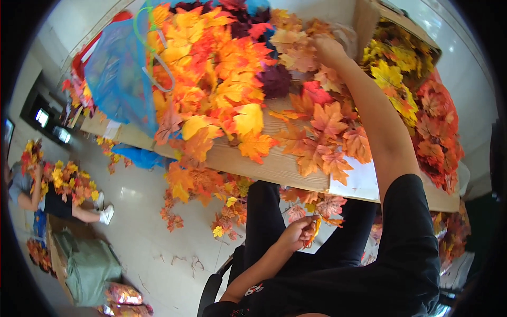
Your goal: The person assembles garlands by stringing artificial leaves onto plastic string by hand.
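Observation:
Low over my lap, my left hand point(298, 233) is closed around the stem end of a small bunch of artificial maple leaves point(329, 205), orange and pinkish. My right arm stretches across the table, and my right hand point(328, 50) is among pale orange artificial leaves point(296, 47) at the far side; its fingertips are hidden and slightly blurred there. Closer to me on the tabletop lies a cluster of orange maple leaves point(328, 120). To its left rises a big heap of yellow, orange and red leaves point(211, 74).
A blue plastic bag point(119, 74) is left of the heap. At the right, a cardboard box point(369, 21) holds yellow leaves, with red-orange leaves point(435, 132) beside it. Garlands point(193, 182) hang over the wooden table's edge point(264, 168). Another person point(58, 198) sits at far left, holding leaves.

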A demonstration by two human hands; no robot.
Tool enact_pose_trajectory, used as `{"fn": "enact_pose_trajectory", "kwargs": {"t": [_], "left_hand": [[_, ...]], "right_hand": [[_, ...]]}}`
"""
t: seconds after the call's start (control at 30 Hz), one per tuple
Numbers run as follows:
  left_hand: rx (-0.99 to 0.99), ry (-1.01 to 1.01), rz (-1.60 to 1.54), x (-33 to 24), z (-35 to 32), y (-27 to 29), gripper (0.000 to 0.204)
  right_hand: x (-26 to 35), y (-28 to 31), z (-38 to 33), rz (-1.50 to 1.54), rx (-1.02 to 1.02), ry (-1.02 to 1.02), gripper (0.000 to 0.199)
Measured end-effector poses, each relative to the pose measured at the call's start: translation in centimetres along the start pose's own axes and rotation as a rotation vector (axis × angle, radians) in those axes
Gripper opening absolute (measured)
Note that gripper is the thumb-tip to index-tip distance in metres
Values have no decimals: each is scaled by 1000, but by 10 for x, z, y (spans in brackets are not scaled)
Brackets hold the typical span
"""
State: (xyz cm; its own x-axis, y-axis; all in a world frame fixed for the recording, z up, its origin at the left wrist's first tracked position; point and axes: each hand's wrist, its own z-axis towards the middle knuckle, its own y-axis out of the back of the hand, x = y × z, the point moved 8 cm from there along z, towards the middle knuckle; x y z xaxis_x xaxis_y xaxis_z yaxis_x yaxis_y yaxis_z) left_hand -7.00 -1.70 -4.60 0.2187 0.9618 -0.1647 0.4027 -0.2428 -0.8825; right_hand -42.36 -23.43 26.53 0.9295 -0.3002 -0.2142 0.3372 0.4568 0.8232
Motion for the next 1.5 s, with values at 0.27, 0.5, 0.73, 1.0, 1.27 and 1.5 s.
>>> {"fn": "enact_pose_trajectory", "kwargs": {"t": [0.27, 0.5, 0.73, 1.0, 1.27, 1.5], "left_hand": [[-34, 25, -10, 9, 13, -3, 23], [-81, -128, 68, -9, -14, -12, 27], [-118, -123, 70, -13, -5, -8, 27], [-299, -505, 770, -39, -26, -31, 15], [-311, -526, 926, -19, -14, -43, 12], [-330, -557, 847, -17, -14, -40, 13]], "right_hand": [[-20, 80, -11, 170, -178, -170, 16], [119, 218, -110, 368, -165, -40, 10], [238, 207, -303, 312, 377, 14, 8], [237, 100, -365, 408, 457, -318, 5], [211, 78, -407, 783, 210, -727, 6], [212, 68, -422, 1035, 127, -824, 9]]}}
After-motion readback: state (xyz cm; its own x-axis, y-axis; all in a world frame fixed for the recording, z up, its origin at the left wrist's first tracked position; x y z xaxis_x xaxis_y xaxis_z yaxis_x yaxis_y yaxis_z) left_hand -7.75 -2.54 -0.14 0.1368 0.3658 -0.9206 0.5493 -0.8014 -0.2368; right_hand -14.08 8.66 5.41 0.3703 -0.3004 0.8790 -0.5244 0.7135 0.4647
